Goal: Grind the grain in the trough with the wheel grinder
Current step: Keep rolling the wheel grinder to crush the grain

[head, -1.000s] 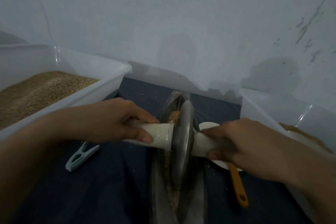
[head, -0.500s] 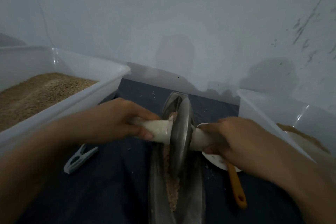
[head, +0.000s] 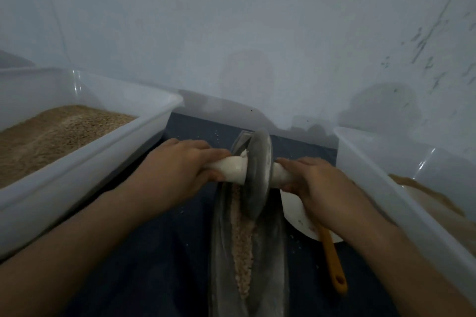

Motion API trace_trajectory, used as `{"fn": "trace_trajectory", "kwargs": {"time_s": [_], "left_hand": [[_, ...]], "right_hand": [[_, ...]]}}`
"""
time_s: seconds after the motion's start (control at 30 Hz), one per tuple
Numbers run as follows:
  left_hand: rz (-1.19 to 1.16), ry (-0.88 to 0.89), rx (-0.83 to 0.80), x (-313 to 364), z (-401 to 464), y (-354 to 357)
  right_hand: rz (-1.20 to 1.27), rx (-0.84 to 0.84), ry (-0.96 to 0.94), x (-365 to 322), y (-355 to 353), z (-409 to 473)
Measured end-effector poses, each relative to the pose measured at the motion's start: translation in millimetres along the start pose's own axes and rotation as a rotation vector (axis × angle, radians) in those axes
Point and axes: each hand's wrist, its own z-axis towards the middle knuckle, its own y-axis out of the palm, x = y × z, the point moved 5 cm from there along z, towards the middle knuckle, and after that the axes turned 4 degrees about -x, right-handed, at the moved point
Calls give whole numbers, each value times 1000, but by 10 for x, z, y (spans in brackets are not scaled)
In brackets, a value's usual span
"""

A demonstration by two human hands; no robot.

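A long narrow metal trough (head: 277, 260) lies on the dark cloth, running away from me. A strip of crushed pale-brown grain (head: 243, 242) fills its groove. The grey metal wheel grinder (head: 258, 175) stands upright in the trough near its far end, with a white handle (head: 233, 168) sticking out on each side. My left hand (head: 180, 170) grips the left handle. My right hand (head: 313, 183) grips the right handle, which is mostly hidden under my fingers.
A white plastic tub (head: 108, 152) of brown grain stands at the left. Another white tub (head: 401, 188) with brown meal stands at the right. A white plate (head: 296, 216) and an orange-handled tool (head: 333, 265) lie right of the trough. The wall is close behind.
Both hands have pushed the wheel away from me along the trough toward its far end, uncovering more crushed grain in the near part. The blue clothes peg at the left is now out of sight.
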Motion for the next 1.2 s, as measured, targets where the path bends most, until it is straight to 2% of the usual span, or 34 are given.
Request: {"fn": "trace_trajectory", "kwargs": {"time_s": [0.07, 0.13, 0.23, 0.37, 0.5, 0.63, 0.77, 0.87, 0.93, 1.0, 1.07, 1.2], "left_hand": [[11, 22, 42, 6, 12, 17], [-75, 24, -10, -39, 9, 15], [-329, 9, -188, -91, -32, -50], [-518, 135, -504, -40, -174, -190], [-607, 150, -607, 16, -225, -254], [-432, 33, -450, -18, -133, -160], [-158, -117, -151, -56, -25, -44], [21, -17, 59, 15, -8, 11], [-23, 48, 72, 18, 1, 0], [-157, 25, -16, -37, 8, -33], [-339, 11, -196, -88, -25, -64], [-597, 133, -546, -50, -174, -195]], "right_hand": [[-2, 19, 7, 19, 32, 9], [-32, 11, -24, -17, -2, -5], [-115, -81, -92, -153, -133, -93], [-85, -258, -169, -310, -347, -324], [-66, -302, -175, -384, -399, -429], [0, -191, -140, -287, -286, -257], [-22, -4, -31, -78, -72, -49], [-35, 37, -11, -20, 27, -4], [-39, -1, -2, -5, 22, 8], [-60, -21, -35, -55, -57, -20], [-87, -87, -111, -155, -160, -101], [-33, -275, -198, -318, -383, -351]]}}
